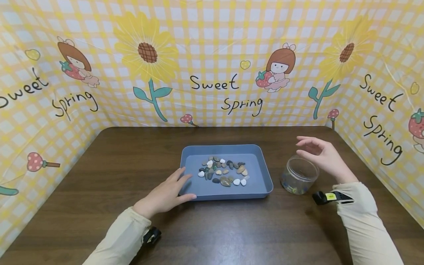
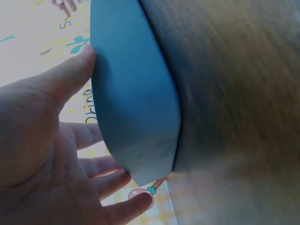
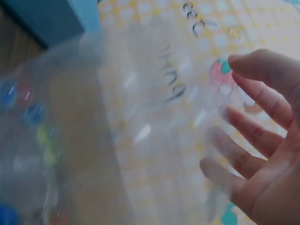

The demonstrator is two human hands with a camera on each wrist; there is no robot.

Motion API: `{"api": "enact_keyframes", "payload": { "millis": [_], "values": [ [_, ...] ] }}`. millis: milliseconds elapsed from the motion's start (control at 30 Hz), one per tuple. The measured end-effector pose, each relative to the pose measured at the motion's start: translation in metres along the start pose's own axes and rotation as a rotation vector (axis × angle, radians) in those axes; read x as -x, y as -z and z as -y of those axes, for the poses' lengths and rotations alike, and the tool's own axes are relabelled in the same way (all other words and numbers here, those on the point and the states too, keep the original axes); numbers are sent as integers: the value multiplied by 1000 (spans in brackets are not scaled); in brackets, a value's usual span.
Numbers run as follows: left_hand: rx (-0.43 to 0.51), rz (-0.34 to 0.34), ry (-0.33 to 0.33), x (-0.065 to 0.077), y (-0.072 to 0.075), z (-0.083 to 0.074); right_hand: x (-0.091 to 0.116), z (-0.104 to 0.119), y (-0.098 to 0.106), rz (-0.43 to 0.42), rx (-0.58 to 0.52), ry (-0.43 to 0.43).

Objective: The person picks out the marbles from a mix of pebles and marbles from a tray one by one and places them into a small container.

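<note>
A blue rectangular tray (image 1: 256,154) lies on the table with several pebbles (image 1: 226,181) in white, tan, grey and dark tones spread over its middle. My left hand (image 1: 163,195) rests at its left front corner, fingers spread. In the left wrist view, the thumb (image 2: 84,61) touches the tray's rim and the other fingers lie along its end wall. Right of the tray stands a clear open jar (image 1: 300,176). Coloured glass marbles (image 3: 33,114) lie low inside it. Above the jar's mouth hovers my right hand (image 1: 318,152), fingers loosely bent, with nothing visible between them.
A dark brown wooden table (image 1: 126,154) carries the tray and jar. Yellow checked cloth (image 1: 212,44) with printed flowers and lettering encloses the back and both sides. Each wrist wears a black strap (image 1: 342,197).
</note>
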State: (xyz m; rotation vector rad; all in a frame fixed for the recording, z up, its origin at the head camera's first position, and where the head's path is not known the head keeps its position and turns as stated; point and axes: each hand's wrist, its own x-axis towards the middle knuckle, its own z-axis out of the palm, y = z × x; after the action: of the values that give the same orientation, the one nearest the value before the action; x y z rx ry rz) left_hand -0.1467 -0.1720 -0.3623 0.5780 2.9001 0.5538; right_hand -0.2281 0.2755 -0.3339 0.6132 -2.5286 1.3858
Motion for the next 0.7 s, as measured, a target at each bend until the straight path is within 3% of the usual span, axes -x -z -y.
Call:
{"api": "enact_keyframes", "payload": {
  "millis": [300,700],
  "values": [
    [-10,-4,0,-1,-2,1,-13,33,-16,60,-42,102],
    [-4,2,0,-1,-2,2,-33,59,-52,210,-28,59]
  ]
}}
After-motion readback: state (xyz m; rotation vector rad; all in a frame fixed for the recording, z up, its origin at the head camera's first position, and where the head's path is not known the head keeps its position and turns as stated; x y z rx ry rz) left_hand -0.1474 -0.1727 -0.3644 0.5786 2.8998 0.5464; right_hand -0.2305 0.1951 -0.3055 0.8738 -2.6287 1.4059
